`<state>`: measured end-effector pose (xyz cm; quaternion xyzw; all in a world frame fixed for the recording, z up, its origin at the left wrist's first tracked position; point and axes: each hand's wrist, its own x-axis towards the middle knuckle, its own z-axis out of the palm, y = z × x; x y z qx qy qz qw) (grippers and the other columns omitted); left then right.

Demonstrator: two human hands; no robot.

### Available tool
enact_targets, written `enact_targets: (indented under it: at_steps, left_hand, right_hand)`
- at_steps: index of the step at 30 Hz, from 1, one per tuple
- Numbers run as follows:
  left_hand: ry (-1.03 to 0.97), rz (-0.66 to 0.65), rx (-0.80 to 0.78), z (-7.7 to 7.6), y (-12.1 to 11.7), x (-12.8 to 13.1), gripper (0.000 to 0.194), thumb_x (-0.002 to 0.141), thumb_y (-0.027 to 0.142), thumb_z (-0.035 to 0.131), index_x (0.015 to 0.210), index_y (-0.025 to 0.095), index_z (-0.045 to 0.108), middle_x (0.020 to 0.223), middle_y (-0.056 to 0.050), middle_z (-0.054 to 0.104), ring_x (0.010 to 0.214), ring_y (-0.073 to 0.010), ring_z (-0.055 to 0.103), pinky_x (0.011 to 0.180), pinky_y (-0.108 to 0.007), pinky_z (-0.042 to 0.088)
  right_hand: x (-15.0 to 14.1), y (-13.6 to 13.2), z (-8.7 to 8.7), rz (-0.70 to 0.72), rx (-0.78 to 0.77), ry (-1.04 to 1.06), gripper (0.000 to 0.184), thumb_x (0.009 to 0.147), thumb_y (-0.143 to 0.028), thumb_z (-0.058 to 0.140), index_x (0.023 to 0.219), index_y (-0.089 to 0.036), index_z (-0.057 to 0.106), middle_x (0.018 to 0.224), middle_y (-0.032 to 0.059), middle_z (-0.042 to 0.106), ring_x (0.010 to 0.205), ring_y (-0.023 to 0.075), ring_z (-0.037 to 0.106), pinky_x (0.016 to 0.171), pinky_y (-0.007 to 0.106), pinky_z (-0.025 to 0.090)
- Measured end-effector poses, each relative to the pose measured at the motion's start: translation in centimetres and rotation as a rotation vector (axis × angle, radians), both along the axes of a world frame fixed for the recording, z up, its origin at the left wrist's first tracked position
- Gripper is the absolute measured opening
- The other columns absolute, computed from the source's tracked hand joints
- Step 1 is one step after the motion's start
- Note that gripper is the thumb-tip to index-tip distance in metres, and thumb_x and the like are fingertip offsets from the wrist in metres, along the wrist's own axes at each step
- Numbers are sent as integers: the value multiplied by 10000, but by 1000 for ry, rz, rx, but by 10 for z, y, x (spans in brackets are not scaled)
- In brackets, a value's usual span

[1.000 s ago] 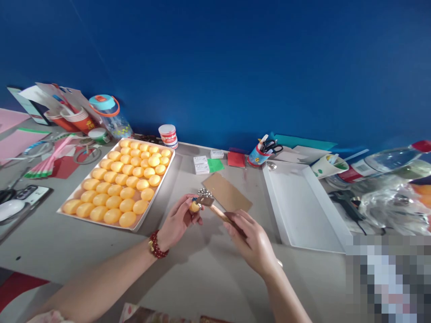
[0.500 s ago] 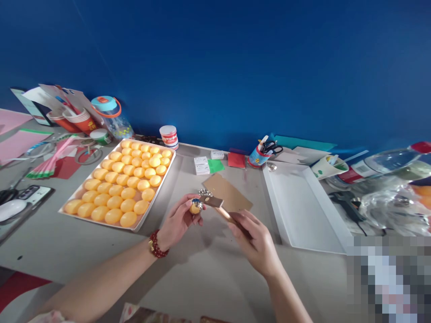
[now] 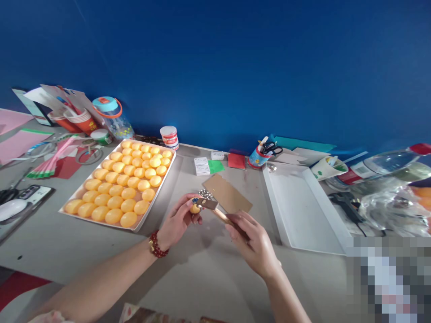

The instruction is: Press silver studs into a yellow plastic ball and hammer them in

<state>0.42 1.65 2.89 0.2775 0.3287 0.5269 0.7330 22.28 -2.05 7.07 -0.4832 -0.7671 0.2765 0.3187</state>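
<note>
Between the fingers of my left hand (image 3: 180, 216) is a small orange ball (image 3: 195, 208), partly hidden by the fingers, with blue and silver bits showing on it. My right hand (image 3: 252, 240) grips a wooden-handled tool (image 3: 222, 216) with a flat, dark brown head; its exact kind I cannot make out. The tip of that head overlaps the ball's right side, though whether it touches is unclear. Just behind lies a pile of small shiny metal pieces (image 3: 205, 194). A brown cardboard sheet (image 3: 232, 195) lies beyond the tool.
At left stands a shallow box (image 3: 136, 225) holding rows of orange balls (image 3: 116, 201). A white tray (image 3: 305, 211) at right has a small silvery object (image 3: 272, 168) in its far corner. Small white boxes (image 3: 202, 166), a pen cup (image 3: 258, 157) and a glue gun (image 3: 348, 207) stand around.
The tool's head has shifted left and slightly down, onto the ball's right side, with my right hand moving slightly left. More of the metal pile shows. My left hand is almost still.
</note>
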Motion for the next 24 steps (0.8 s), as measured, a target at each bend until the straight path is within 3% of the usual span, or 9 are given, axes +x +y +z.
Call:
enact_targets:
  at_steps: [10,24]
  left_hand:
    - [46,12,48,-7,-1,-3,258,880,344,662,1071,176,704,801,-19,623,607,-100,499,643,-300,531]
    - [-21,-13,-16,-2,1,-2,290,891,381,643,1049,144,696,837,-50,661,592,-104,527,630,-303,544]
  right_hand:
    - [-1,-1,1,-21,-6,-12,182,998,-254,483,1078,-194,635,876,69,645,797,194,638,692,277,510]
    - [-2,-1,1,-14,-14,31,176,991,-259,491,1061,-196,639,884,66,644,756,186,612,657,278,486]
